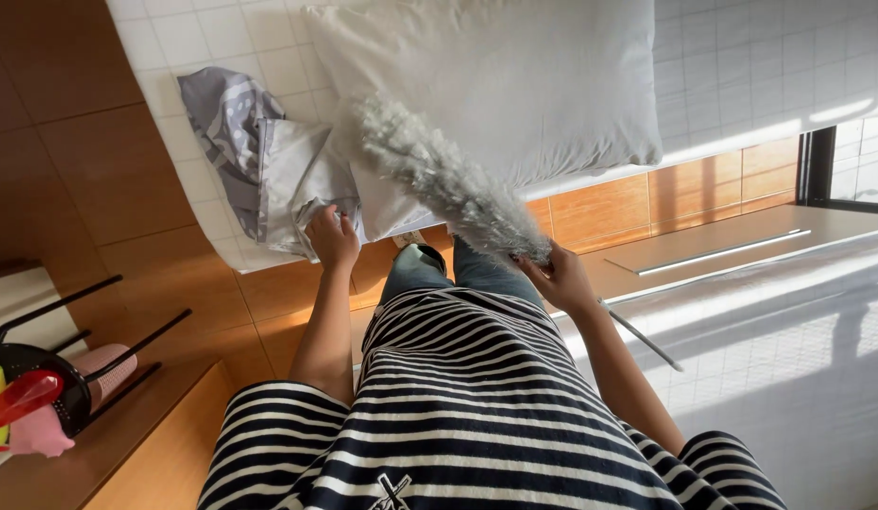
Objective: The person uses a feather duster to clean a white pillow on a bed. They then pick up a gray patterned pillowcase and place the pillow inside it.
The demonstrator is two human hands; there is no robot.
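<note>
My right hand [560, 278] grips a fluffy grey duster [448, 179] near its handle, and the duster's head lies across a white pillow [514, 85]. A thin metal handle [637, 335] sticks out behind my right wrist. My left hand [331, 236] is closed on a crumpled light grey sheet [297, 179] at the edge of the white quilted mattress [203, 57]. A grey patterned cloth [226, 118] lies bunched beside the sheet. Below me are my striped shirt and jeans.
A wooden floor [108, 170] runs under the bed. At the left stands a black metal rack [61, 368] holding pink, red and yellow items. A low wooden ledge [732, 236] with a metal bar and a window [850, 161] are on the right.
</note>
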